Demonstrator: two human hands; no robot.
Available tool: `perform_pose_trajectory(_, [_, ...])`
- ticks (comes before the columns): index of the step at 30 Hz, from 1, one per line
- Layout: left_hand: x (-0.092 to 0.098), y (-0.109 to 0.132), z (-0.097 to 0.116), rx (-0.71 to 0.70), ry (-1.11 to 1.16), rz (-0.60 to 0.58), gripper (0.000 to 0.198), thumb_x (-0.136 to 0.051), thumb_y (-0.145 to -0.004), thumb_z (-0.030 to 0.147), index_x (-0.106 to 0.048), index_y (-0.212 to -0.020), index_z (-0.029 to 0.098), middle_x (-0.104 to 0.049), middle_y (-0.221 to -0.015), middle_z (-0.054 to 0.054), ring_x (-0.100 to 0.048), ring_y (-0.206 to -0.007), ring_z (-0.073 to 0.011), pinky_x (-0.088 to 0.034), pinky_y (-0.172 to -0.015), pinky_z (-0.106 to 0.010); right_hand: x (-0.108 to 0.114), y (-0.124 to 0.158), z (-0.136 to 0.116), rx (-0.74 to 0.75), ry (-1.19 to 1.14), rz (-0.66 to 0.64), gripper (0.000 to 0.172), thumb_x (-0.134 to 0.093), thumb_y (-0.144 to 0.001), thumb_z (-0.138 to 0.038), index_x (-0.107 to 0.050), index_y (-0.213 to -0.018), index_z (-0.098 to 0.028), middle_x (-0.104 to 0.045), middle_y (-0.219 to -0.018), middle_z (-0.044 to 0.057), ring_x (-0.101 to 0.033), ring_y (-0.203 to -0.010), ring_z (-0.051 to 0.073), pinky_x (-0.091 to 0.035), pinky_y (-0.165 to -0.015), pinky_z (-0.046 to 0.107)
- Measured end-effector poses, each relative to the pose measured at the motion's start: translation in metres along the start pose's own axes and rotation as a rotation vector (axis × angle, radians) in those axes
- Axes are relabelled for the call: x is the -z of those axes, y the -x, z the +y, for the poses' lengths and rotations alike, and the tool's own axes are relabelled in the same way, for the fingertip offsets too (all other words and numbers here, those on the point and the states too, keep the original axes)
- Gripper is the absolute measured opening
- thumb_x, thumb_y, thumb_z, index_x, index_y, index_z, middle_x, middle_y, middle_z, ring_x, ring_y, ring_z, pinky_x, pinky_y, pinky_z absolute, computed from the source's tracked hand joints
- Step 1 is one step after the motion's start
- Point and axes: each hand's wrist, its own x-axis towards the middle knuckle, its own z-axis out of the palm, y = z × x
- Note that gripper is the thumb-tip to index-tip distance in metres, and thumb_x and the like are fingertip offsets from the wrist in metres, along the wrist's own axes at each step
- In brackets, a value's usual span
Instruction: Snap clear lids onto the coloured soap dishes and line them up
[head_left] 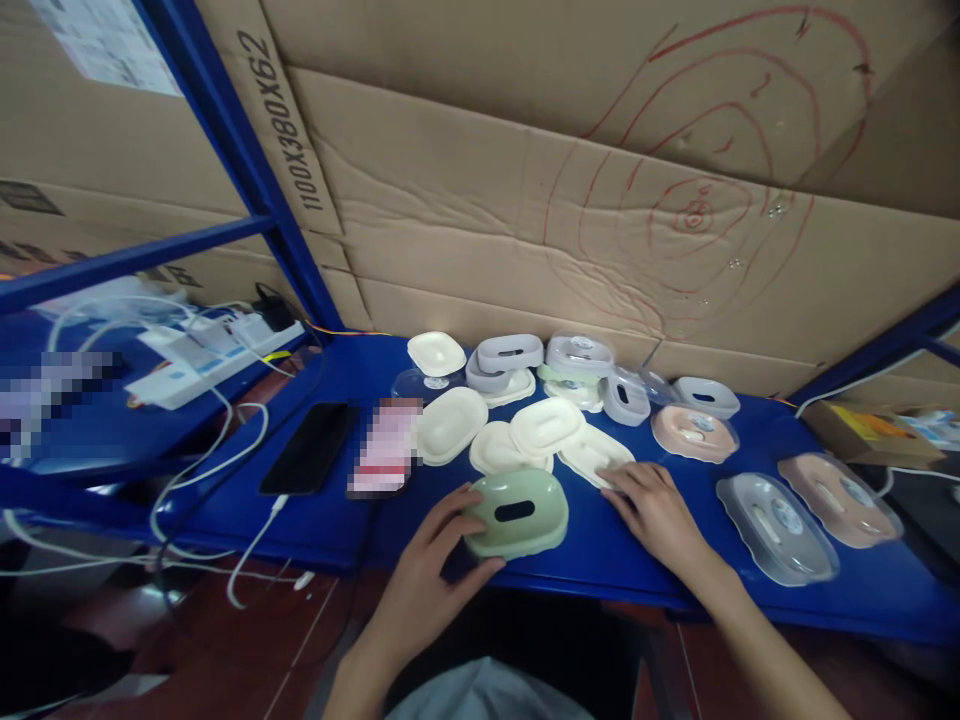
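The left hand (431, 570) was curled, clamped on a green dish (546, 515) near the desk's (600, 560) front edge; the right hand (664, 515) bent over a cream lid (591, 455), its grip unclear. Other lids (452, 425) crowded behind.

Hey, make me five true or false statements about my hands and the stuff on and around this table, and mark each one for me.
1. The left hand grips the left end of the green dish. True.
2. The right hand holds the black phone. False: the right hand is at a cream piece.
3. The cardboard behind the blue table bears red rings. True.
4. The power strip is right of the green dish. False: the power strip is far to its left.
5. The black phone lies left of the green dish. True.
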Motion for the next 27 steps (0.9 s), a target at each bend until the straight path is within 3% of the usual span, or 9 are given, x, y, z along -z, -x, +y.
perform_pose_trajectory(4, [-0.021, -0.007, 0.015, -0.067, 0.038, 0.021, 0.021, -0.075, -0.096, 0.029, -0.066, -0.114, 0.027, -0.063, -0.144, -0.008, -0.057, -0.143, -0.0276, -0.052, -0.118, -0.046, 0.013, 0.052, -0.008, -0.031, -0.085, -0.028, 0.031, -0.054, -0.108, -0.031, -0.067, -0.136, -0.032, -0.072, -0.12, 0.008, -0.068, -0.115, 0.026, -0.053, -0.101, 0.047])
perform_pose_trajectory(7, [-0.043, -0.022, 0.031, -0.127, 0.07, -0.014, 0.022, -0.073, -0.097, 0.028, -0.064, -0.117, 0.026, -0.06, -0.146, -0.009, -0.053, -0.147, -0.028, -0.048, -0.121, -0.046, 0.015, 0.076, -0.015, -0.076, -0.19, -0.017, 0.03, -0.054, -0.108, -0.03, -0.065, -0.135, -0.035, -0.066, -0.132, 0.007, -0.062, -0.129, 0.026, -0.053, -0.108, 0.047])
perform_pose_trajectory(10, [-0.069, -0.044, 0.044, -0.171, 0.081, -0.11, 0.019, -0.072, -0.098, 0.028, -0.062, -0.115, 0.025, -0.058, -0.15, -0.01, -0.046, -0.153, -0.0291, -0.045, -0.124, -0.047, 0.015, 0.086, -0.015, -0.19, -0.264, 0.08, 0.033, -0.057, -0.106, -0.034, -0.059, -0.139, -0.031, -0.058, -0.143, 0.011, -0.057, -0.139, 0.028, -0.052, -0.114, 0.049])
perform_pose_trajectory(13, [-0.089, -0.065, 0.049, -0.205, 0.06, -0.246, 0.019, -0.07, -0.1, 0.027, -0.062, -0.117, 0.024, -0.055, -0.155, -0.01, -0.039, -0.158, -0.0294, -0.042, -0.127, -0.047, 0.015, 0.089, -0.011, -0.275, -0.246, 0.195, 0.058, -0.065, -0.102, -0.041, -0.044, -0.154, -0.028, -0.045, -0.159, 0.016, -0.047, -0.149, 0.033, -0.049, -0.118, 0.056])
perform_pose_trajectory(16, [-0.097, -0.077, 0.048, -0.249, 0.013, -0.351, 0.02, -0.066, -0.102, 0.028, -0.062, -0.121, 0.025, -0.054, -0.157, -0.009, -0.035, -0.159, -0.0291, -0.039, -0.128, -0.049, 0.014, 0.089, -0.007, -0.198, -0.185, 0.134, 0.067, -0.065, -0.102, -0.042, -0.038, -0.162, -0.032, -0.031, -0.171, 0.013, -0.034, -0.158, 0.036, -0.045, -0.121, 0.061])
perform_pose_trajectory(18, [-0.098, -0.078, 0.046, -0.261, -0.02, -0.375, 0.023, -0.067, -0.102, 0.03, -0.062, -0.123, 0.025, -0.055, -0.158, -0.009, -0.036, -0.159, -0.0297, -0.039, -0.128, -0.051, 0.011, 0.087, -0.007, -0.119, -0.142, 0.103, 0.059, -0.062, -0.104, -0.038, -0.043, -0.16, -0.035, -0.037, -0.169, 0.01, -0.036, -0.157, 0.035, -0.046, -0.12, 0.06])
perform_pose_trajectory(22, [-0.095, -0.07, 0.042, -0.268, -0.084, -0.416, 0.034, -0.076, -0.095, 0.029, -0.062, -0.126, 0.025, -0.051, -0.162, -0.009, -0.035, -0.159, -0.0311, -0.038, -0.129, -0.053, 0.003, 0.088, -0.011, -0.031, -0.072, 0.202, 0.046, -0.062, -0.104, -0.026, -0.058, -0.149, -0.033, -0.061, -0.15, 0.01, -0.053, -0.144, 0.031, -0.052, -0.113, 0.054])
perform_pose_trajectory(27, [-0.091, -0.059, 0.044, -0.25, -0.124, -0.411, 0.027, -0.067, -0.1, 0.024, -0.063, -0.127, 0.026, -0.051, -0.163, -0.006, -0.035, -0.159, -0.0286, -0.039, -0.129, -0.052, 0.011, 0.086, -0.011, 0.007, -0.071, 0.151, 0.041, -0.061, -0.105, -0.029, -0.061, -0.145, -0.031, -0.066, -0.143, 0.008, -0.057, -0.139, 0.029, -0.053, -0.11, 0.05])
